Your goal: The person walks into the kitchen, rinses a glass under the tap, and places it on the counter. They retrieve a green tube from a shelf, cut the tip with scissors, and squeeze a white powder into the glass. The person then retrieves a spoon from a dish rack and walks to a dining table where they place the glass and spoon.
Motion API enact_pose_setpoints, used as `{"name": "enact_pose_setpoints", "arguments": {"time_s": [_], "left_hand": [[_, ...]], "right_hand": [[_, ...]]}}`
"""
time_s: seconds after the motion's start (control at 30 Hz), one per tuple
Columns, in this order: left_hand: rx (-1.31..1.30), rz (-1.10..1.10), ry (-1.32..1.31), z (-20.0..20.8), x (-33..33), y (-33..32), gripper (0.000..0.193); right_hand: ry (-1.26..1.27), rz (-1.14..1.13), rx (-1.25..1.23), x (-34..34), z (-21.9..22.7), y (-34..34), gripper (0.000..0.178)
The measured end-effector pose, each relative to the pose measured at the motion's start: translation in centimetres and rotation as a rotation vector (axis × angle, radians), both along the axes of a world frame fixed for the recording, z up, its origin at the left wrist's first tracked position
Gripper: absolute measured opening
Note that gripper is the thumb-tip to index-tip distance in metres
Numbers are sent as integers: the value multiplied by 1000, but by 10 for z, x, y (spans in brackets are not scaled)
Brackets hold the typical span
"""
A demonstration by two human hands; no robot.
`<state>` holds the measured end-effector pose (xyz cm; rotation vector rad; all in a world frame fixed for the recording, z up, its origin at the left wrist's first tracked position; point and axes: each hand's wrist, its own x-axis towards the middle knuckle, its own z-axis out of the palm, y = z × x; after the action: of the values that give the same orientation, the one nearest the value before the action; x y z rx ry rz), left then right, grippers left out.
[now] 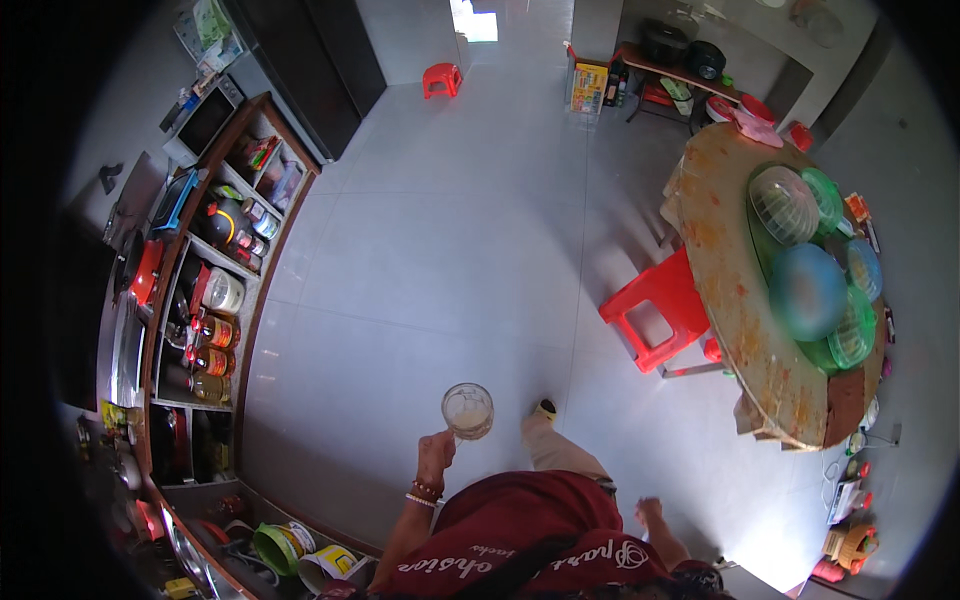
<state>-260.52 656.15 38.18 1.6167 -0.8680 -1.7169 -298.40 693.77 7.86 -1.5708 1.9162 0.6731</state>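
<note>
L hand (436, 452) fingers closed on clear glass mug (468, 410), whitish inside, carried over floor. R hand (650, 514) empty, loosely open. Round wooden table (725, 290) well right of it; mug not yet set down, I judge.

A home kitchen-dining room: stocked pantry shelves (215, 300), microwave (203, 120), round dining table (735, 300), plastic stools (662, 308).

The fisheye rim blacks out every corner of the view. The person's torso (530, 540) is cut by the lower edge and hides both elbows. Right of the torso, the right hand (650, 513) is small and motion-blurred; its grip cannot be determined. Above-left of the torso, the left hand (436, 455) holds a glass mug (468, 410) whose contents are unreadable. The shelf jars (215, 345), far left of the torso, are too small to identify.
</note>
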Motion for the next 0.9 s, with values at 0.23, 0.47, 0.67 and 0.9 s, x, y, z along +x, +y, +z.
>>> {"name": "enact_pose_setpoints", "arguments": {"time_s": [0.23,0.47,0.67,0.9], "left_hand": [[-70,108,12,1,-83,-144,38],[-65,128,-6,-24,-129,-294,38],[-38,-59,-127,-13,-189,-485,37],[-425,-322,-125,-22,-277,-705,38]], "right_hand": [[-32,-534,-508,-112,4,-427,25],[-569,-669,-730,-90,134,-721,32],[-171,-162,-551,-176,-6,-700,31],[129,-84,211,-232,24,-693,31]]}}
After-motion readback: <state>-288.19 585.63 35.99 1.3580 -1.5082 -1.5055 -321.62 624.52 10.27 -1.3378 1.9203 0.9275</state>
